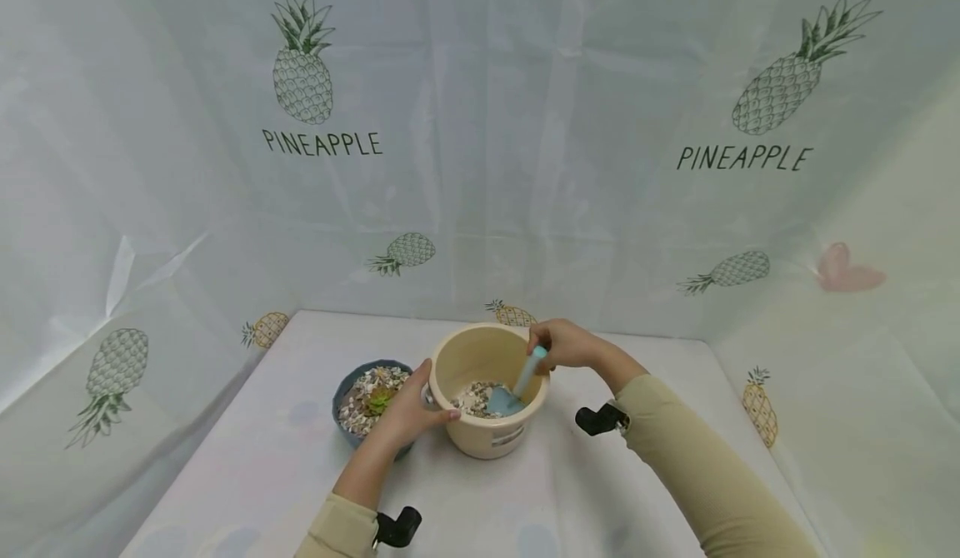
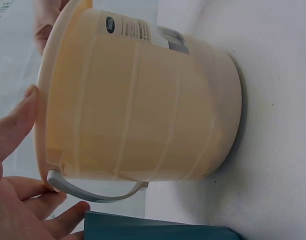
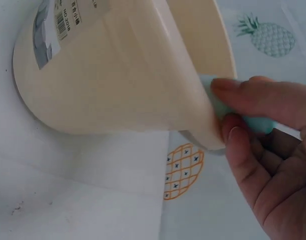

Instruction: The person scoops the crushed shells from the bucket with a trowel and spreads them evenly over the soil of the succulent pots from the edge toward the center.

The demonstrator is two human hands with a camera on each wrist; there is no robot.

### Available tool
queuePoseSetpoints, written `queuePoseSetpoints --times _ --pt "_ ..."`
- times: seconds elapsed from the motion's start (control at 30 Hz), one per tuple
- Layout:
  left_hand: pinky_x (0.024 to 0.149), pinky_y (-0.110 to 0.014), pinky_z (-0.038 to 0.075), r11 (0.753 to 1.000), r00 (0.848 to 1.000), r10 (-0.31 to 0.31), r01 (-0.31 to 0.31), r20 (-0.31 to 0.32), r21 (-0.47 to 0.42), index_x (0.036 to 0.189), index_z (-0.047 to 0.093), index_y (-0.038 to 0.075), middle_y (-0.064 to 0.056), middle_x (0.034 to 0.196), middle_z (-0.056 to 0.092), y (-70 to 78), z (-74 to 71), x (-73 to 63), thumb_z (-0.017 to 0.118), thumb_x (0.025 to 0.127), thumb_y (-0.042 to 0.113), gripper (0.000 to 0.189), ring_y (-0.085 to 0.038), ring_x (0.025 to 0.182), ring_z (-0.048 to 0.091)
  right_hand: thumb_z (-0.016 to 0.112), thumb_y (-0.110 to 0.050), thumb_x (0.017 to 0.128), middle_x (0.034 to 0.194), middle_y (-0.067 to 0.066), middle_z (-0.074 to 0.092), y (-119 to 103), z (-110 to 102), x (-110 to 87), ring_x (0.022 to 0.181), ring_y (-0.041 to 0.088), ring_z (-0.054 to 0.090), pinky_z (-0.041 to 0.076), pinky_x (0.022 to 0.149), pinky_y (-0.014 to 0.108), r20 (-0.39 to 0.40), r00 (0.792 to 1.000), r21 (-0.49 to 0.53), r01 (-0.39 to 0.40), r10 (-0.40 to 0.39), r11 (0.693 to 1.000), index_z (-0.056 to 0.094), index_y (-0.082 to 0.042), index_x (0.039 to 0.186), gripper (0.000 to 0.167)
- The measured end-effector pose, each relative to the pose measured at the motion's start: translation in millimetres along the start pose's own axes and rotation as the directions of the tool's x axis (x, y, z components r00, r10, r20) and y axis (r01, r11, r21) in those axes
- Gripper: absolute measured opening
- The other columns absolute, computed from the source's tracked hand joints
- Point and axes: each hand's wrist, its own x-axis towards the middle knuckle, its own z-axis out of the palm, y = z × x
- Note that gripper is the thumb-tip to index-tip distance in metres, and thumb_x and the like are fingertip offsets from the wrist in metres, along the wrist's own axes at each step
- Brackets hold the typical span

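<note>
A cream plastic bucket (image 1: 480, 440) with a label on its wall stands upright on the table, pebbles (image 1: 472, 393) in its bottom. My left hand (image 1: 408, 408) holds the bucket's left rim; in the left wrist view the thumb lies at the rim and the fingers are by the grey handle (image 2: 102, 198). At the right rim, my right hand (image 1: 566, 344) pinches the handle of a light blue small shovel (image 1: 529, 371) between thumb and fingers. The shovel's blade (image 1: 504, 402) slants down into the pebbles. The right wrist view shows the shovel's grip (image 3: 220, 105) beside the rim.
Left of the bucket, partly behind my left hand, sits a dark blue pot (image 1: 341, 420) of pebbles with a green succulent (image 1: 378, 401). A white cloth (image 1: 600, 491) covers the table. Pineapple-print sheeting (image 1: 495, 166) hangs behind and at both sides.
</note>
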Motion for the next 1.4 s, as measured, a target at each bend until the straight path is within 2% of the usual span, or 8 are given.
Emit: queuePoseSetpoints --times 0.17,0.3,0.5,0.63,0.8,0.97,1.2,1.4 --pt "0.111 -0.06 0.021 1.0 1.0 0.0 0.0 -0.001 -0.011 0.153 0.023 -0.003 -0.025 0.155 0.024 -0.5 0.4 0.2 0.086 0.075 0.022 0.103 -0.044 0.141 0.022 0.073 0.0 0.085 0.087 0.008 0.067 8.9 3.4 -3.7 0.071 0.018 0.061 0.054 0.064 0.033 -0.047 0.997 0.226 -0.045 0.057 0.973 0.061 0.002 0.096 0.017" --pt "0.11 -0.061 0.021 1.0 1.0 0.004 -0.004 -0.004 -0.013 0.152 0.023 -0.004 -0.027 0.154 0.024 0.1 0.8 0.0 0.085 0.076 0.018 0.101 -0.045 0.14 0.023 0.072 -0.003 0.088 0.089 0.011 0.068 16.1 7.0 -7.9 0.073 0.02 0.062 0.055 0.07 0.039 -0.08 0.994 0.34 -0.038 0.069 0.939 0.059 0.004 0.099 0.019" --pt "0.11 -0.061 0.021 1.0 1.0 0.011 -0.011 -0.003 -0.022 0.152 0.023 -0.004 -0.027 0.154 0.024 1.4 0.4 -0.5 0.085 0.076 0.016 0.101 -0.046 0.14 0.022 0.07 -0.004 0.089 0.094 0.018 0.068 23.7 12.1 -8.6 0.078 0.026 0.063 0.055 0.071 0.037 -0.121 0.991 0.397 -0.009 0.062 0.918 0.057 0.007 0.103 0.022" --pt "0.111 -0.06 0.02 1.0 1.0 0.005 -0.004 0.002 -0.029 0.152 0.022 -0.004 -0.026 0.155 0.023 0.8 1.2 -0.8 0.085 0.077 0.017 0.1 -0.045 0.141 0.021 0.07 -0.006 0.089 0.093 0.013 0.069 29.6 16.2 -8.5 0.078 0.023 0.062 0.053 0.068 0.032 -0.162 0.984 0.412 -0.006 0.08 0.911 0.057 0.004 0.104 0.021" --pt "0.111 -0.059 0.02 0.999 1.0 0.003 -0.003 -0.002 -0.035 0.152 0.022 -0.004 -0.026 0.155 0.023 -0.6 1.9 -1.2 0.084 0.077 0.017 0.1 -0.044 0.141 0.021 0.071 -0.01 0.09 0.086 0.005 0.067 32.0 22.5 -9.0 0.074 0.016 0.059 0.052 0.069 0.034 -0.215 0.969 0.435 -0.015 0.12 0.9 0.059 -0.002 0.102 0.019" --pt "0.11 -0.061 0.02 0.999 1.0 -0.009 0.009 -0.004 -0.035 0.152 0.022 -0.004 -0.028 0.154 0.023 -0.5 1.7 -2.2 0.086 0.076 0.021 0.103 -0.046 0.141 0.02 0.071 -0.012 0.09 0.086 0.005 0.065 30.9 28.6 -11.8 0.075 0.017 0.058 0.051 0.068 0.032 -0.269 0.954 0.464 0.007 0.133 0.886 0.059 0.002 0.108 0.025" --pt "0.11 -0.061 0.02 0.999 1.0 -0.013 0.013 -0.001 -0.036 0.153 0.022 -0.004 -0.026 0.155 0.023 -1.2 2.2 -1.8 0.086 0.075 0.022 0.103 -0.045 0.141 0.021 0.067 -0.008 0.092 0.088 0.01 0.067 31.7 31.1 -19.2 0.074 0.02 0.064 0.054 0.077 0.045 -0.324 0.93 0.513 0.019 0.173 0.858 0.056 0.004 0.116 0.029" --pt "0.11 -0.061 0.02 0.999 1.0 -0.01 0.01 -0.004 -0.038 0.153 0.022 -0.004 -0.027 0.155 0.023 -1.4 1.6 -0.9 0.086 0.075 0.02 0.103 -0.045 0.141 0.021 0.065 -0.004 0.092 0.09 0.012 0.067 31.8 29.7 -20.8 0.073 0.018 0.066 0.057 0.073 0.037 -0.344 0.924 0.551 0.058 0.164 0.832 0.053 0.007 0.118 0.031"
